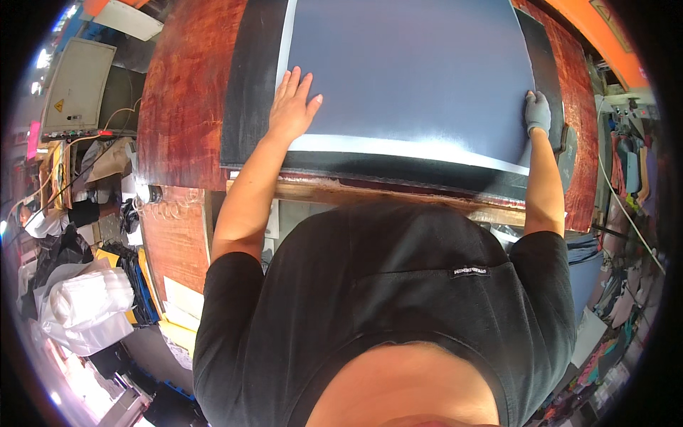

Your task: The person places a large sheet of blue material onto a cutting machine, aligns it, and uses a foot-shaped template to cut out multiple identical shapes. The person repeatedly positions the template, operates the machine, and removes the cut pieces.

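Spread flat between and beyond the two hands, a large blue-grey sheet (413, 71) with a pale strip (413, 147) showing along its left and near edges. Just under the left hand (292, 110), the sheet's left margin: palm down, fingers stretched out and pointing away from the body, thumb held apart, nothing gripped. At the right hand (538, 114), in a grey glove, the sheet's right edge: fingers curled in there, but cannot tell whether clamped on the sheet or only resting against it.

Beneath the sheet and reaching out to the left of the left hand, a black mat (249, 85). Farther left of that hand, a glossy red-brown board (185, 92), visible again beyond the right hand. Nearer the body than both hands, a worn wooden edge (348, 192).

Well left of the left hand, a grey metal box (80, 85); down and left from it, a white bundle (89, 302) in clear plastic. Ahead and right of the right hand, an orange frame (597, 28); farther right, hanging coloured pieces (629, 167).
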### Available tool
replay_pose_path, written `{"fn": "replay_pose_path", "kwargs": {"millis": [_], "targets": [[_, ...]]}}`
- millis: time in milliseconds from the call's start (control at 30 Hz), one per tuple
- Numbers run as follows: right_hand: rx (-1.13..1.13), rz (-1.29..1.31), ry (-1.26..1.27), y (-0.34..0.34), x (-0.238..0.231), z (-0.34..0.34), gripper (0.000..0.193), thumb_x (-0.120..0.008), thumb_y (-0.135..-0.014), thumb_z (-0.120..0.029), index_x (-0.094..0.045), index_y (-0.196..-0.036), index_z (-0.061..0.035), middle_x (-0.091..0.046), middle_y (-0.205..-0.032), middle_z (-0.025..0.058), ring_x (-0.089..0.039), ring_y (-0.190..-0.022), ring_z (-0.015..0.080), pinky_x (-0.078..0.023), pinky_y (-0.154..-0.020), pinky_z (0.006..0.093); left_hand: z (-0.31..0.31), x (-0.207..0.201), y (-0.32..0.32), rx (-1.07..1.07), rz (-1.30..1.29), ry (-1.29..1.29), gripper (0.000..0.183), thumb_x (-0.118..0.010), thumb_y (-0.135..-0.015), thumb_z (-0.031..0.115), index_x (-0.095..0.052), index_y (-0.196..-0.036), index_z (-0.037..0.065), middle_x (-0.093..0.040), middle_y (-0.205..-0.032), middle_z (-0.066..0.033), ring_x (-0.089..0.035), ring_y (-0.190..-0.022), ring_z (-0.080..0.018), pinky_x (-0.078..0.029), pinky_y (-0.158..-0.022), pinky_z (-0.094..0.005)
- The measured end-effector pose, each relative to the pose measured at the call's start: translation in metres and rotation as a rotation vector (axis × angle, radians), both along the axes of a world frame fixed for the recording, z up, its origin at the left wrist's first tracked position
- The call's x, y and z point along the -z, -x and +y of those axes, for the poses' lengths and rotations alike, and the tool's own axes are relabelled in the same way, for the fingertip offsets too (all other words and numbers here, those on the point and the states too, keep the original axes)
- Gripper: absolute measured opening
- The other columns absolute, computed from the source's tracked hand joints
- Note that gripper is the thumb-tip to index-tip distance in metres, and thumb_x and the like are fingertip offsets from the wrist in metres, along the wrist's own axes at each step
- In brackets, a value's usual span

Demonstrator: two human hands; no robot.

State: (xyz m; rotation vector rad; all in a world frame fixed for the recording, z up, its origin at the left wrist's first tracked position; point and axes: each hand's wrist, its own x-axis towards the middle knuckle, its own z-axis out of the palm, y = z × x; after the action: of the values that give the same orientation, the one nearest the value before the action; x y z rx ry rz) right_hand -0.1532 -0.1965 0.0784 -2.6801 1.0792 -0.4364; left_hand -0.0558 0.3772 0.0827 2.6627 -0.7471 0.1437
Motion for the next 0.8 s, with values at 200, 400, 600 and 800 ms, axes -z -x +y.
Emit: {"fn": "replay_pose_path", "kwargs": {"millis": [200, 400, 600, 800], "targets": [[0.074, 0.066, -0.125, 0.065, -0.005, 0.019, 0.044, -0.053, -0.086, -0.045, -0.062, -0.107, -0.0072, -0.064, -0.105, 0.0197, -0.059, -0.103, 0.0357, -0.045, -0.087, 0.042, 0.032, 0.001, 0.037, -0.106, 0.045, -0.04, 0.056, -0.045, -0.094, 0.035, -0.035, -0.139, 0.003, -0.027, -0.149, -0.0146, -0.021, -0.139, -0.0295, -0.019, -0.111, -0.0482], [0.147, 0.004, -0.075, 0.115, -0.003, 0.054, 0.039, -0.055, -0.085, -0.045, -0.063, -0.1, -0.0093, -0.066, -0.096, 0.0189, -0.061, -0.096, 0.0374, -0.047, -0.081, 0.0435, 0.038, 0.012, 0.052, -0.12, -0.01, -0.006, 0.049, -0.046, -0.093, 0.03, -0.042, -0.135, 0.004, -0.032, -0.146, -0.0133, -0.025, -0.137, -0.0302, -0.018, -0.109, -0.0525], [0.207, 0.027, 0.104, 0.102, 0.005, 0.066, 0.035, -0.049, -0.089, -0.042, -0.058, -0.106, -0.0126, -0.065, -0.101, 0.0165, -0.062, -0.093, 0.0367, -0.048, -0.079, 0.0467, 0.037, 0.014, 0.064, -0.108, -0.07, 0.017, 0.048, -0.046, -0.092, 0.027, -0.044, -0.133, 0.004, -0.034, -0.145, -0.016, -0.026, -0.136, -0.0327, -0.018, -0.109, -0.0537], [0.22, 0.061, 0.082, 0.095, 0.002, 0.068, 0.033, -0.045, -0.091, -0.039, -0.057, -0.103, -0.0112, -0.064, -0.103, 0.0179, -0.062, -0.094, 0.0388, -0.048, -0.078, 0.0483, 0.037, 0.012, 0.075, -0.104, -0.02, -0.024, 0.05, -0.047, -0.091, 0.029, -0.042, -0.135, 0.004, -0.031, -0.145, -0.0175, -0.025, -0.136, -0.033, -0.018, -0.109, -0.0529]]}}
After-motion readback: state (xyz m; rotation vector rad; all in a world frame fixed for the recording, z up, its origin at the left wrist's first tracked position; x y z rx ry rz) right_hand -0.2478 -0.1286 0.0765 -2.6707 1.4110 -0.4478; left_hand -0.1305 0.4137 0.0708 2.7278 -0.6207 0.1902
